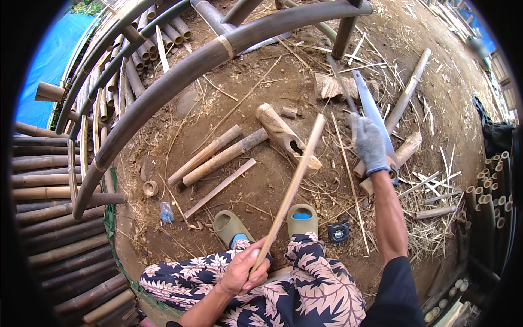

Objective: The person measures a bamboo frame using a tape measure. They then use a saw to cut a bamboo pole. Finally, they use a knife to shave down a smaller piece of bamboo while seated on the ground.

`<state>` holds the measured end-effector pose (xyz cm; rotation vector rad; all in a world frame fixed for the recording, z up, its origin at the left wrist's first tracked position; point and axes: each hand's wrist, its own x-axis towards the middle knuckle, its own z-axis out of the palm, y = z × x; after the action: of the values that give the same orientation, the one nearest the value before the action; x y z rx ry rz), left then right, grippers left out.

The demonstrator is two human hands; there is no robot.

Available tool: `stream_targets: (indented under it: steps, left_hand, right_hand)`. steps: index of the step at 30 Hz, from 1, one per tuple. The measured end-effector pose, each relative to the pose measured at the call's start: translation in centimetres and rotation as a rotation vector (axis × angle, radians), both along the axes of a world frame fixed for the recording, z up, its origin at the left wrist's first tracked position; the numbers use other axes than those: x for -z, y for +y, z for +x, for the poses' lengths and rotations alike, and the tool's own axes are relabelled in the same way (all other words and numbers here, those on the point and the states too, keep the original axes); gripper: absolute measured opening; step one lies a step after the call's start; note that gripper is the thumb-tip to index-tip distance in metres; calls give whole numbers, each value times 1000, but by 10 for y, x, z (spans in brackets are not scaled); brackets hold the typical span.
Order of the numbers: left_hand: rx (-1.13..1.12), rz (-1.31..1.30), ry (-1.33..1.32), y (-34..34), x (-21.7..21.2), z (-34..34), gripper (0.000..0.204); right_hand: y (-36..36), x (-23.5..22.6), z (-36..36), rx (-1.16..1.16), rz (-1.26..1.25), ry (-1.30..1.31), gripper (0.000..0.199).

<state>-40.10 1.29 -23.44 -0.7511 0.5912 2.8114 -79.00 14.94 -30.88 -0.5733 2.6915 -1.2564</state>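
While I watched from afar, the bare left hand (243,270) was wrapped around the near end of a thin bamboo stick (294,185) angled away over the dirt, and the gloved right hand (370,143), farther right, was clenched on a long saw (371,109).

The person wears loose trousers (283,289) of dark navy cloth printed all over with large pale pink-beige leaves, and a black short sleeve (395,294) covers the upper right arm, leaving the forearm bare. The right hand (369,143) is in a grey knitted work glove with a blue cuff band at the wrist, while the left hand (242,270) is bare, as is its forearm. On the feet are chunky olive-green foam slip-on sandals (231,226) with blue socks showing at the heel openings.
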Motion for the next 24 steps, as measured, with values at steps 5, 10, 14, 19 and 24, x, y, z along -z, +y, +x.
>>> stream_targets:
  steps: [5, 10, 14, 19, 24]
  left_hand:
    - [-180, -257, -217, -18, -5, -63, 49]
    - [-81, -646, -218, -26, -6, -89, 42]
    - [16, -790, -214, -4, -10, -76, 44]
    - [105, -863, -246, 3, -12, -58, 46]
    - [238, -943, -217, 5, -13, -33, 43]
  right_hand:
    - [-14, -27, 94, -276, -74, 169, 34]
    - [-25, -41, 163, -533, 1, 131, 44]
    - [-29, -26, 126, -275, 102, -1, 45]
    - [-27, -9, 90, -218, 178, 118, 44]
    - [-15, 31, 25, -99, 137, 314, 53]
